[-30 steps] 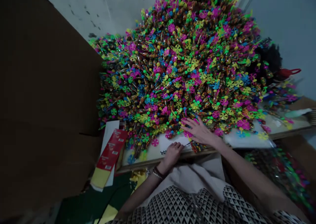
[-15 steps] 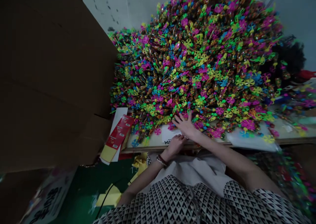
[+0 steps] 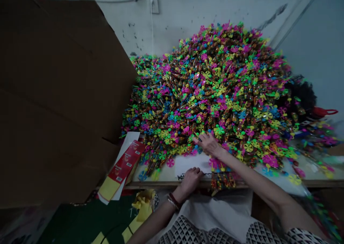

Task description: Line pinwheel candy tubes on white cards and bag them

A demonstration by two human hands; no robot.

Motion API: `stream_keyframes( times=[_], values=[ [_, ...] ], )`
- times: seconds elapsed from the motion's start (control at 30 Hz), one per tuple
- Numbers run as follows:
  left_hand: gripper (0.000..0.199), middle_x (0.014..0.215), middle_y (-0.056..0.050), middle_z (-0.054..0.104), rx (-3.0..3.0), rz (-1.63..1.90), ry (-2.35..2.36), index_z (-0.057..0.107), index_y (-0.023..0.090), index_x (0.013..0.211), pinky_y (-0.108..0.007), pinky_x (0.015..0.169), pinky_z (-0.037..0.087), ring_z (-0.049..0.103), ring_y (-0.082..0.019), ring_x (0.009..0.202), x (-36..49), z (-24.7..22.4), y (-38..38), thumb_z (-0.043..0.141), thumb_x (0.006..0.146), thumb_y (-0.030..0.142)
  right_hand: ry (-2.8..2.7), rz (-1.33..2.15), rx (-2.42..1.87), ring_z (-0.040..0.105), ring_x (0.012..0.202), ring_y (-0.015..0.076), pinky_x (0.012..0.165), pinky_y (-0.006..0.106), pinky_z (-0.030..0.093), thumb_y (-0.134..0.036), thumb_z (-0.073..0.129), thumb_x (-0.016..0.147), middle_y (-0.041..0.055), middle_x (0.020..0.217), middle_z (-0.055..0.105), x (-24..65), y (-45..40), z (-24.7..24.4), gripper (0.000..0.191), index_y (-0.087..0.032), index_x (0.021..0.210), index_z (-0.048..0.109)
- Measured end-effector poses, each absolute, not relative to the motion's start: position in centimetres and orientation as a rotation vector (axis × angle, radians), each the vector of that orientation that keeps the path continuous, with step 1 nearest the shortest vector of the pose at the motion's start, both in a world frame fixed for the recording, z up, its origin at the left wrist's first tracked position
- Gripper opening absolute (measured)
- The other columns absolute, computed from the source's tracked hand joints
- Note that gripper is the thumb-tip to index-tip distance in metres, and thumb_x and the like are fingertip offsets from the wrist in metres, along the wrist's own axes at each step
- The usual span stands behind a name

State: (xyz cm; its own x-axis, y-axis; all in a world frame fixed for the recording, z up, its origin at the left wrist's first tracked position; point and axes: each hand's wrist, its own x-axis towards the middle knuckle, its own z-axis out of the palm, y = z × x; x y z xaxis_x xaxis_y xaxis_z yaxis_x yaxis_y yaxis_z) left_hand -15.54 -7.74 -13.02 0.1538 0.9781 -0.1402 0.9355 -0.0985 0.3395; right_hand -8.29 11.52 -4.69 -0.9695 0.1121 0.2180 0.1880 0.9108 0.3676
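Observation:
A large heap of windmill candy tubes (image 3: 204, 93) fills the table: clear tubes of small coloured balls topped with pink, yellow, green and blue pinwheels. My right hand (image 3: 210, 144) reaches to the heap's front edge, fingers a little bent and apart, touching the pinwheels there. Close to the table edge my left hand (image 3: 190, 180) is closed, resting by a white sheet (image 3: 189, 164) with black marks; whatever it holds is hidden. Just right of it, several candy tubes (image 3: 223, 180) lie side by side over the edge, partly beneath my right forearm.
A big brown cardboard box (image 3: 59, 93) blocks the left side. Red printed cards (image 3: 126, 161) lie over white and yellow card at the table's left corner. A clear plastic bag (image 3: 282, 176) lies front right. Behind stands a wall (image 3: 172, 22).
My right hand has gone from widely spread to more bent fingers at the heap. The row of candy tubes at the table edge now shows. The view has tilted up.

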Motion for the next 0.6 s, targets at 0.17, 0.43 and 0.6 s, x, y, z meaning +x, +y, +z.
stream_keyframes(
  times=[0.17,0.43,0.6],
  values=[
    [0.015,0.099,-0.005,0.062,2.004,0.161,1.923,0.059,0.02,0.104,-0.029,0.077,0.046,0.057,-0.019,0.095,-16.3,-12.3,-6.6,0.047,0.094,0.02,-2.868,-0.615,-0.195,0.053,0.095,0.0207,0.088,0.041,0.04,-0.012,0.035,0.095,0.0099,0.109,0.062,-12.1,17.9,4.6,0.047,-0.027,0.138,0.043],
    [0.017,0.103,-0.006,0.061,1.947,0.138,1.922,0.058,0.018,0.103,-0.028,0.079,0.045,0.056,-0.018,0.094,-17.0,-11.0,-6.4,0.043,0.095,0.018,-2.335,-0.659,-0.693,0.014,0.137,0.0476,0.098,0.068,0.009,-0.046,0.028,0.09,0.0271,0.152,0.016,-19.3,31.0,26.8,0.077,0.002,0.147,0.008],
    [0.015,0.102,-0.006,0.061,2.069,0.179,1.873,0.057,0.018,0.104,-0.031,0.082,0.045,0.055,-0.019,0.094,-17.2,-11.6,-7.0,0.047,0.094,0.019,-2.645,-0.376,-0.702,0.048,0.125,0.0331,0.1,0.051,0.036,-0.043,0.043,0.092,0.0196,0.138,0.048,-15.4,25.0,22.3,0.064,-0.004,0.142,0.037]
  ],
)
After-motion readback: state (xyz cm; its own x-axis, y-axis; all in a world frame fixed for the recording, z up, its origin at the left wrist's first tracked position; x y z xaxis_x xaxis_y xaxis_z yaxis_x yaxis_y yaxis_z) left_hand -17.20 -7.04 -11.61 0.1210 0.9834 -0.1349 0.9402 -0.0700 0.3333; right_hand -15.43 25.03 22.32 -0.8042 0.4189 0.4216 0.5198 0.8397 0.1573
